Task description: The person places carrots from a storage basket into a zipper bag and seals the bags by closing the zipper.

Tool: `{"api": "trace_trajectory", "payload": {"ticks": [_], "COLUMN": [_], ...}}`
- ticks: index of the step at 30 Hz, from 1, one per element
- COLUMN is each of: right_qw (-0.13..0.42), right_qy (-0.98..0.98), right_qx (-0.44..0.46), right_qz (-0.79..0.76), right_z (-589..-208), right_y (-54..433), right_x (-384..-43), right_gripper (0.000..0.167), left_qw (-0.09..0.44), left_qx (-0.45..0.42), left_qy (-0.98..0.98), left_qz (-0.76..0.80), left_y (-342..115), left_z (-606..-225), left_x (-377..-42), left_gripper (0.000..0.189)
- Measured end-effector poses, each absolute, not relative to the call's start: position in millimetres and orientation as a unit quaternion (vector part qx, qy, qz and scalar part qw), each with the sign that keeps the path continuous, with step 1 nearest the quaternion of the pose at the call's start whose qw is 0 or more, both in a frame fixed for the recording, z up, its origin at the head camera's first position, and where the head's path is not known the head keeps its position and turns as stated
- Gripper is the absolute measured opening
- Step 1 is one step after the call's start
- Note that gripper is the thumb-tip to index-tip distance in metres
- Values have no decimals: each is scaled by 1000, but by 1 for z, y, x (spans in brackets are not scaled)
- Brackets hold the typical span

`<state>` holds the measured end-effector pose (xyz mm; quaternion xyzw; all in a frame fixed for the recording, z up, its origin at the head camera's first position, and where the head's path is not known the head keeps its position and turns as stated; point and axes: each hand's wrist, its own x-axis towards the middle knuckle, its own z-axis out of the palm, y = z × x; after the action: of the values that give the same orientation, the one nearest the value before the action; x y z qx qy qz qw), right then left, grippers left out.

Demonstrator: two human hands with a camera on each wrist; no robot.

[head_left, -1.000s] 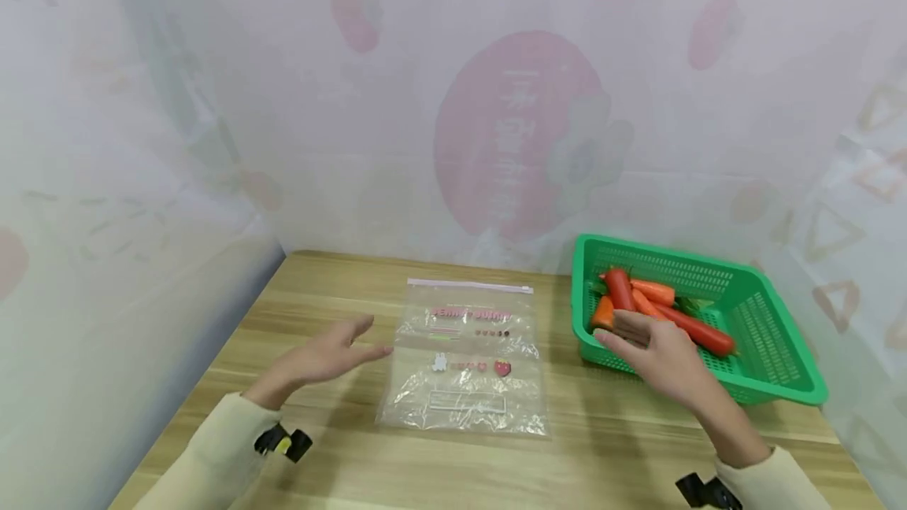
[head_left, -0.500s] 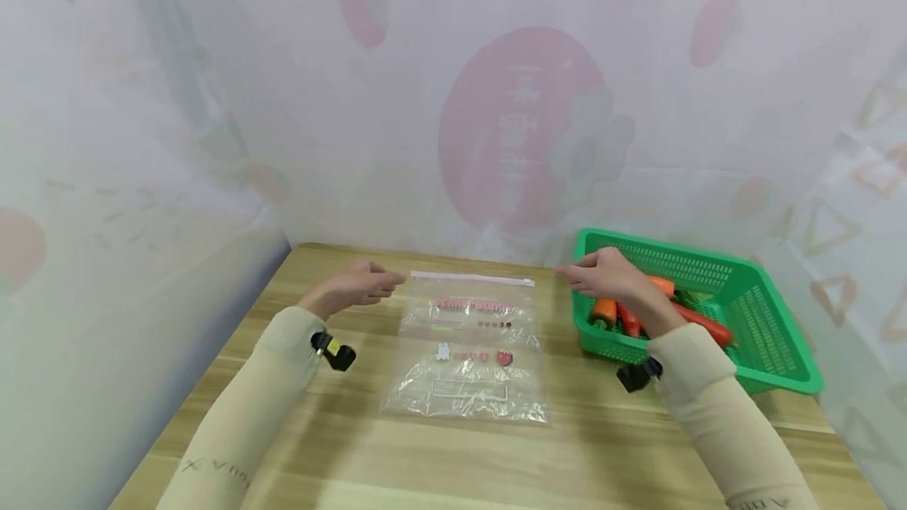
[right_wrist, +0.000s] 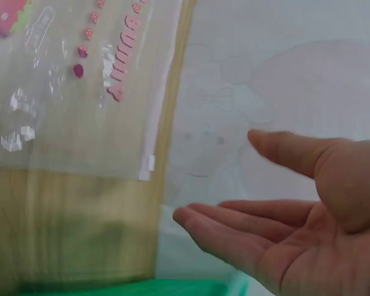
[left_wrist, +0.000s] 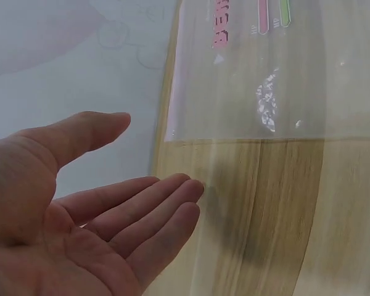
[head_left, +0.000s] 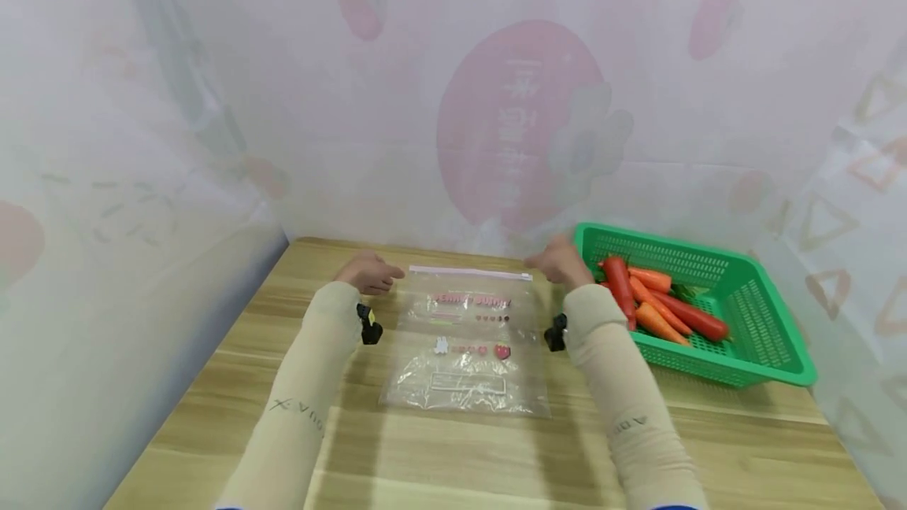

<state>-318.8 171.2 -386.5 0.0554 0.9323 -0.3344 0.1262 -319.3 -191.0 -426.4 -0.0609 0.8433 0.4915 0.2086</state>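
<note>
Clear zip bag (head_left: 464, 329) lies flat on the tabletop (head_left: 453, 455) between your fingers (left_wrist: 166, 237).
Left hand (head_left: 368, 272), right hand (head_left: 561, 260): fingers loosely extended, empty, off the bag. Looks light, limp, likely slippery; best pinched at the probably stiffer zip strip (head_left: 468, 272), ends nearest your fingers.

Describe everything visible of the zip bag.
The zip bag looks like clear, glossy plastic, with a pale zip strip along the far edge, its slider at the right. Printed on it are pink lettering, a white rabbit, a strawberry and an outlined box. It lies flat on the wooden table, left of the green basket. The left hand and right hand are near its far corners, apart from it.
</note>
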Motion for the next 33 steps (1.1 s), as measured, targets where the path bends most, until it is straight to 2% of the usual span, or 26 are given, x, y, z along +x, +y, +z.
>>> {"api": "trace_trajectory", "payload": {"ticks": [2,4,8,10,16,20,27,33], "right_qw": [105,90,70,60,48,59,74,71], "right_qy": [940,950,961,961,963,958,935,928], "right_qx": [74,82,96,107,89,97,139,143], "right_qz": [-317,-287,-248,-248,-249,-263,-319,-336], "right_z": [-395,-404,-419,-425,-443,-453,-458,-460], "right_y": [164,160,158,159,161,164,160,154], "right_x": [-323,-327,-334,-335,-334,-332,-331,-330], "right_gripper": [44,40,22,17,15,25,32,15], "left_qw": [208,204,191,190,202,218,228,222], "left_qx": [-78,-92,-98,-97,-102,-109,-115,-116], "left_qy": [843,843,848,850,847,838,830,826], "left_qz": [490,489,485,481,481,489,495,505], "left_y": [-188,-184,-174,-171,-169,-170,-168,-170], "left_z": [-431,-436,-441,-443,-444,-444,-449,-458], "left_x": [-327,-335,-344,-347,-349,-347,-347,-348], "left_gripper": [56,62,62,61,56,56,55,36]}}
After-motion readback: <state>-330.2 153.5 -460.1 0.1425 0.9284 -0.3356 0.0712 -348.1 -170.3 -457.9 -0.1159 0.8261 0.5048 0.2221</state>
